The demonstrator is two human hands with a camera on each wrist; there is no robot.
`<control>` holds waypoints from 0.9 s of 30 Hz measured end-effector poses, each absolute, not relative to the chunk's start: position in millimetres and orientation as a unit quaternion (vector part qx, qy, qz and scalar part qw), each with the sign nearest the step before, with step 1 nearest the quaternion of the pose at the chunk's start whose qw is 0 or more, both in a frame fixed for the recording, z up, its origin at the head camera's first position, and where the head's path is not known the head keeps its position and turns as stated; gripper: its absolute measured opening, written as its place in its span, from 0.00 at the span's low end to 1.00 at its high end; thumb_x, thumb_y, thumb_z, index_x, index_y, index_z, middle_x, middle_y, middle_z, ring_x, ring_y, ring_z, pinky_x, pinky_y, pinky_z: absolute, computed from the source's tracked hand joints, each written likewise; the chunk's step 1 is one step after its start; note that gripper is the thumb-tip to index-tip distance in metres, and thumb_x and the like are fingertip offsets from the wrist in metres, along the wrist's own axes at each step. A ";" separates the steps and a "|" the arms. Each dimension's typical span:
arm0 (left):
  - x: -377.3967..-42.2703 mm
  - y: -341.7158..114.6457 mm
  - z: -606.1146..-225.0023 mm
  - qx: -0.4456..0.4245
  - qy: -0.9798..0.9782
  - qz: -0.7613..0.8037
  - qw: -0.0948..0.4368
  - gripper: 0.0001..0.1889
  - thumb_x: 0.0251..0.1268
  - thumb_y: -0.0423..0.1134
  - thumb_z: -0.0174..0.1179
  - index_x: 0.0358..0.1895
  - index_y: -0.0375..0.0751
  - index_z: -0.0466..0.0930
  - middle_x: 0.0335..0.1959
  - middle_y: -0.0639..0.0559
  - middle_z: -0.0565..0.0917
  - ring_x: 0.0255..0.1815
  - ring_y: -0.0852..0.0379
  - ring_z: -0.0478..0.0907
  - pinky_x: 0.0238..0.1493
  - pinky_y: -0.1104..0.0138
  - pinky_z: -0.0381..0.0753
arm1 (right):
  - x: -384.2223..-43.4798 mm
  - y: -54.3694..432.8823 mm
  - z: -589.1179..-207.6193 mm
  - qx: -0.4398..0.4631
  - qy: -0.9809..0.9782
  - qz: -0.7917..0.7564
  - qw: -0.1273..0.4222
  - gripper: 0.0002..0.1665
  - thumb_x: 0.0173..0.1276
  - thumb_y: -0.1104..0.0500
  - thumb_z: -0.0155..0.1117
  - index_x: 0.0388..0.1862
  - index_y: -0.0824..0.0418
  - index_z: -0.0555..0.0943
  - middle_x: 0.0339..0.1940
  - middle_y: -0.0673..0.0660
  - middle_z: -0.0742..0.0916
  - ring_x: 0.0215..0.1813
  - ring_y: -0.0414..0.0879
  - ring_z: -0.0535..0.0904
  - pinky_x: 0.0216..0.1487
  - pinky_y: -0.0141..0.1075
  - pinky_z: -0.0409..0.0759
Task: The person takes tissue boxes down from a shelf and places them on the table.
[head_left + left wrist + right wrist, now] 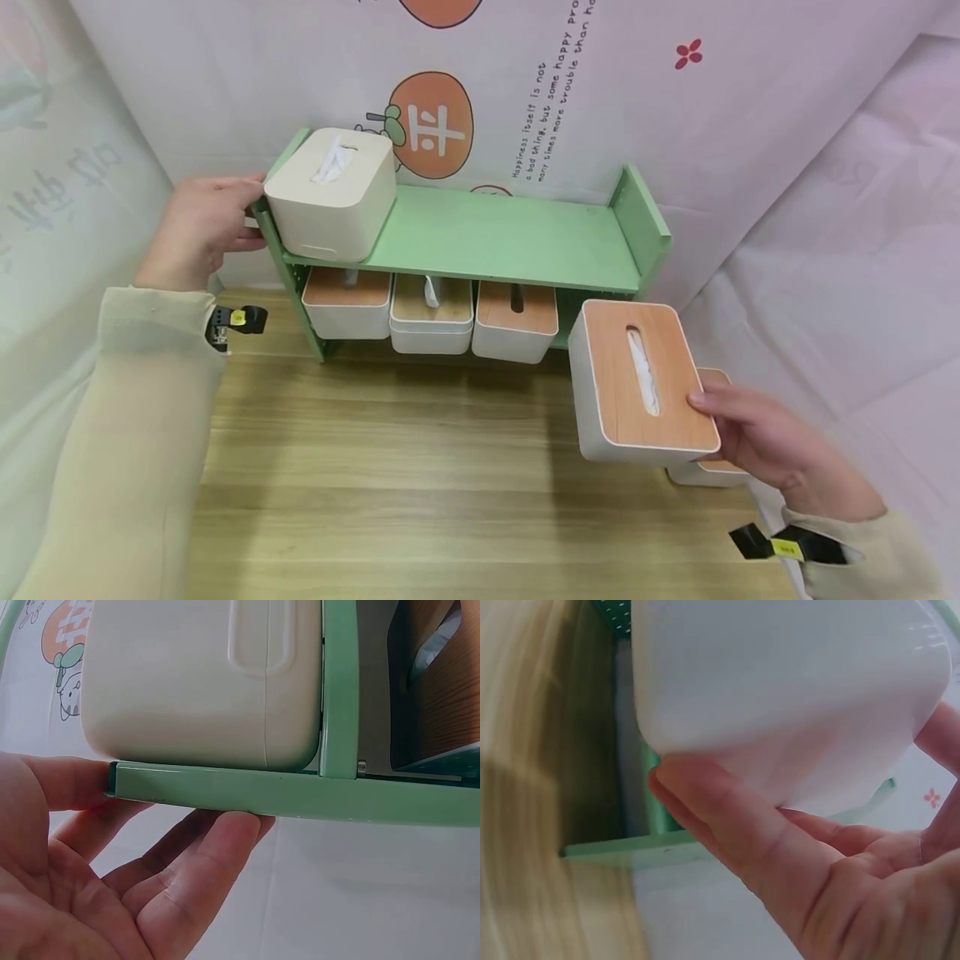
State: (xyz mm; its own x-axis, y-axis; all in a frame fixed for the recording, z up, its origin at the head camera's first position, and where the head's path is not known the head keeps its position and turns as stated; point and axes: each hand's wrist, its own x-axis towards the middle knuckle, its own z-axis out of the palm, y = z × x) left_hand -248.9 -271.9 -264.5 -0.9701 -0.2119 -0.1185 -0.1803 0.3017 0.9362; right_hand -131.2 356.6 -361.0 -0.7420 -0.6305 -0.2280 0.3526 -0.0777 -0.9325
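In the head view my right hand (780, 442) holds a white tissue box (600, 425) with a wood-look lid, off the floor in front of the shelf's right end. The thumb lies on the lid; in the right wrist view the fingers (727, 810) support the white body from below. My left hand (206, 221) grips the left side panel of the green shelf (495, 237). Its fingers (217, 855) touch the panel's outer face in the left wrist view. Beside that panel, a cream tissue box (337, 179) stands on the top board.
Under the top board stand several tissue boxes, among them a left one (348, 317), a middle one (431, 333) and a right one (517, 329). Another wood-lidded box (708, 475) is on the wooden floor (405, 483), partly behind my right hand. White printed cloth (600, 125) hangs behind the shelf.
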 end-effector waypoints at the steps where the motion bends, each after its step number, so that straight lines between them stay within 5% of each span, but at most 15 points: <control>1: -248.8 -271.9 -264.5 0.121 -0.807 -0.577 0.013 0.25 0.79 0.51 0.47 0.73 0.49 0.67 0.75 0.61 0.62 0.38 0.58 0.84 0.42 0.68 0.85 | -130.5 357.4 -364.5 -0.111 0.592 -0.722 0.340 0.26 0.82 0.64 0.34 0.63 0.50 0.78 0.48 0.62 0.88 0.48 0.51 0.86 0.46 0.49 0.84; 7: -250.0 -270.9 -265.0 0.122 -0.810 -0.574 0.018 0.25 0.78 0.51 0.47 0.73 0.49 0.67 0.75 0.61 0.63 0.35 0.60 0.84 0.40 0.68 0.85 | -127.4 355.0 -383.8 -0.046 0.646 -0.690 0.323 0.21 0.82 0.61 0.43 0.69 0.55 0.70 0.50 0.65 0.86 0.49 0.57 0.84 0.48 0.57 0.82; 13: -251.1 -271.3 -266.2 0.126 -0.812 -0.570 0.019 0.25 0.78 0.51 0.47 0.73 0.49 0.67 0.75 0.60 0.63 0.34 0.60 0.83 0.38 0.68 0.85 | -128.4 346.7 -404.5 -0.004 0.706 -0.635 0.313 0.37 0.81 0.56 0.50 0.75 0.77 0.50 0.47 0.65 0.87 0.46 0.58 0.85 0.44 0.54 0.84; 27: -249.8 -270.6 -265.7 0.124 -0.810 -0.572 0.020 0.25 0.78 0.52 0.47 0.73 0.49 0.68 0.74 0.61 0.64 0.36 0.58 0.83 0.41 0.67 0.85 | -129.3 311.1 -458.4 0.055 0.743 -0.583 0.323 0.42 0.75 0.50 0.60 0.70 0.81 0.56 0.41 0.64 0.86 0.41 0.59 0.85 0.42 0.54 0.85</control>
